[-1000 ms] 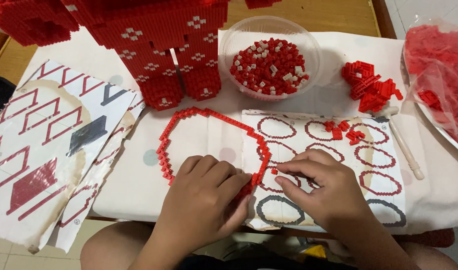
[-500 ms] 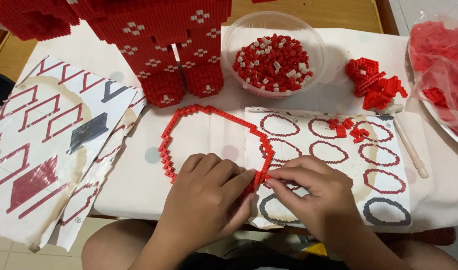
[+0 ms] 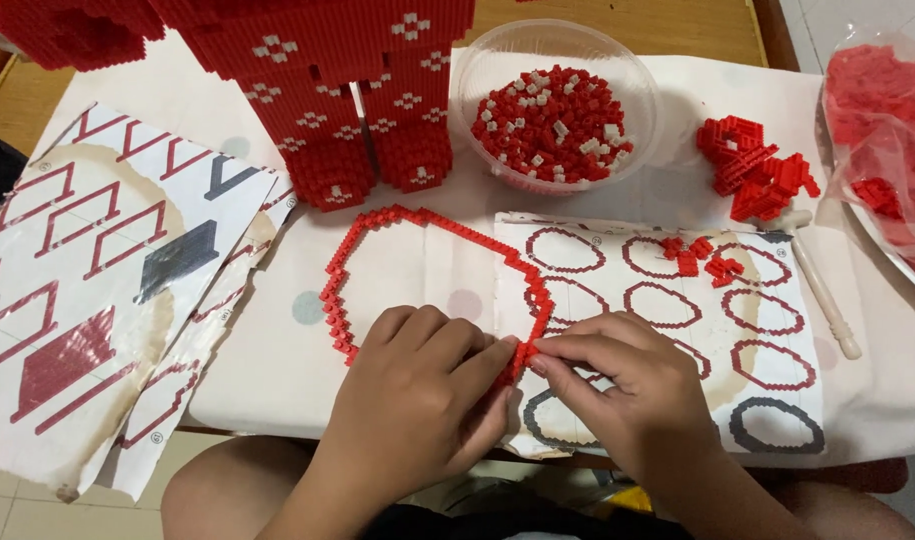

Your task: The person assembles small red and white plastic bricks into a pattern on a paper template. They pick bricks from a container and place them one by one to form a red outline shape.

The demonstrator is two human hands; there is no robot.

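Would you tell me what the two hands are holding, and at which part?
Both the left hand and right hand pinch the red brick ring at its lower right edge, fingertips meeting there.

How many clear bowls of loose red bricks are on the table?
1. The clear bowl stands at the table's far side, right of the big red brick model. A bag of red bricks sits at the right edge, partly cut off.
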